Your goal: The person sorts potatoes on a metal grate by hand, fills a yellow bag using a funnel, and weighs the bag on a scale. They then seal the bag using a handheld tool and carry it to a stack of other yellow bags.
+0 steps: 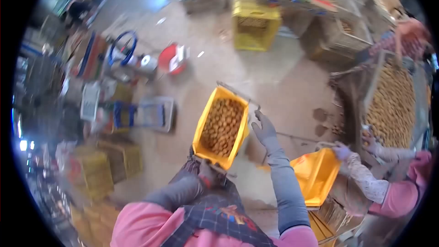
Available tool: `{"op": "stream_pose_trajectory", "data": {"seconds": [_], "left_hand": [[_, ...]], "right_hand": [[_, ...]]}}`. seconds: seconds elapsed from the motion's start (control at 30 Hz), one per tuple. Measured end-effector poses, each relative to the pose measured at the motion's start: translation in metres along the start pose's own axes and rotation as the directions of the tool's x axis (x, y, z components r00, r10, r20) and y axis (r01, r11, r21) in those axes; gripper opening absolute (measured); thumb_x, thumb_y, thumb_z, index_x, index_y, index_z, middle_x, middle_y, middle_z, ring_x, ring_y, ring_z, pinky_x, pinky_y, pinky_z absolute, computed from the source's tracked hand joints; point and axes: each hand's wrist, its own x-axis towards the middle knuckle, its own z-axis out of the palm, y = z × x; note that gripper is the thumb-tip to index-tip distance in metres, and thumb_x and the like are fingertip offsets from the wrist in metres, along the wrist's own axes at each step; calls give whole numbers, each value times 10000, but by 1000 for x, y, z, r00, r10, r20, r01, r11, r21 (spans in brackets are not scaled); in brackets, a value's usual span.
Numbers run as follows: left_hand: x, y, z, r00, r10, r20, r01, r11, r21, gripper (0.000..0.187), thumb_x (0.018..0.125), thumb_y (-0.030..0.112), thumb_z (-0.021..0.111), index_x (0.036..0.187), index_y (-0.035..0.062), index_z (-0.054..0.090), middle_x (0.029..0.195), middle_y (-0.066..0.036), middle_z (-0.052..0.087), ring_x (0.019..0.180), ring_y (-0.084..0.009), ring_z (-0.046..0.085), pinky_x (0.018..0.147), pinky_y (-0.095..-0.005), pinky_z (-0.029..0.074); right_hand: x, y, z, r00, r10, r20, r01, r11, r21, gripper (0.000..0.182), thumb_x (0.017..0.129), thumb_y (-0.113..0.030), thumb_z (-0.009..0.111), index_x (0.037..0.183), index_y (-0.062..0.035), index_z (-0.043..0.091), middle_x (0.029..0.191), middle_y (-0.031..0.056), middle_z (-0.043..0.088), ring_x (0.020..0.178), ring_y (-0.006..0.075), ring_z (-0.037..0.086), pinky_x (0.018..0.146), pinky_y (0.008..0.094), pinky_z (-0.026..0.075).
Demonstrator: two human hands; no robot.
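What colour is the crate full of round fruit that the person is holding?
Yellow. The crate shows best in the head view, gripped by the gloved left hand and right hand.

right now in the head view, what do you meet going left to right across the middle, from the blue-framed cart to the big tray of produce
blue-framed cart → yellow crate of round brown produce → right hand → empty orange crate → co-worker's gloved hand → big tray of produce
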Motion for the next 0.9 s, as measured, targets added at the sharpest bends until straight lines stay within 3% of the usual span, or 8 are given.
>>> {"op": "stream_pose_trajectory", "data": {"seconds": [0.1, 0.3, 0.4, 0.5, 0.57, 0.7, 0.87, 0.9], "left_hand": [[55, -21, -33, 989, -143, 30, 143, 906, -398, 417, 900, 409, 497, 1189, 112, 454, 1211, -129, 529, 1144, -299, 494, 1032, -543, 383], [39, -31, -8, 988, -86, 125, 120, 948, -295, 302, 915, 276, 511, 1127, 67, 554, 1150, -131, 625, 1095, -324, 581, 1006, -514, 443], [16, 35, -20, 987, 100, 126, -126, 967, 223, 408, 885, 323, 580, 1165, 26, 557, 1123, -149, 644, 1052, -297, 612, 933, -464, 477], [11, 119, 22, 848, 369, 382, -525, 476, 706, 524, 856, 370, 649, 1202, -14, 560, 1096, -166, 662, 1010, -269, 643, 861, -414, 512], [38, 165, 60, 784, 391, 482, -582, 192, 790, 604, 836, 401, 695, 1226, -41, 562, 1079, -178, 674, 981, -250, 664, 812, -381, 535], [128, 226, 85, 928, 316, 197, -218, 34, 975, 565, 892, 445, 551, 1131, -64, 608, 1042, -270, 658, 996, -338, 655, 879, -397, 497], [96, 249, 78, 882, 262, 392, -349, -198, 916, 553, 926, 468, 462, 1079, -34, 638, 998, -271, 659, 995, -387, 635, 882, -440, 483], [75, 255, 81, 881, 260, 395, -331, -258, 908, 548, 932, 470, 452, 1065, -24, 647, 994, -262, 663, 995, -395, 630, 886, -455, 476]], "right_hand": [[-55, -25, 29, 981, -83, 176, 85, 996, -4, 622, 805, -184, 630, 1374, -15, 444, 1366, 216, 487, 1266, 365, 455, 1090, 413, 342], [-119, 25, 79, 980, -41, 194, 102, 944, -315, 457, 763, -96, 666, 1206, -35, 573, 1244, 168, 573, 1188, 310, 528, 1033, 391, 403], [-112, 80, 117, 991, 94, -91, -83, 989, 120, 265, 747, -147, 731, 992, -65, 671, 983, 110, 670, 899, 247, 649, 800, 310, 521], [-105, 85, 126, 946, 309, 94, -317, 944, 90, 215, 822, -277, 685, 856, -66, 697, 789, 127, 675, 715, 295, 635, 713, 350, 528], [-111, 79, 120, 847, 480, 229, -484, 874, -43, 355, 874, -378, 627, 777, -45, 701, 639, 123, 642, 548, 259, 576, 618, 338, 519], [-139, -9, 26, 73, 581, 811, -980, 193, -50, 403, 925, -377, 551, 795, -13, 663, 609, 56, 604, 519, 139, 542, 543, 309, 485], [-93, -41, -85, 866, 439, 237, -372, 885, -280, 315, 948, -286, 537, 955, 13, 637, 812, 94, 664, 674, 173, 634, 635, 324, 506], [-48, -70, -86, 866, 497, 58, -460, 836, -299, 308, 952, -274, 530, 986, 18, 626, 815, 119, 658, 714, 190, 637, 646, 321, 493]]}}
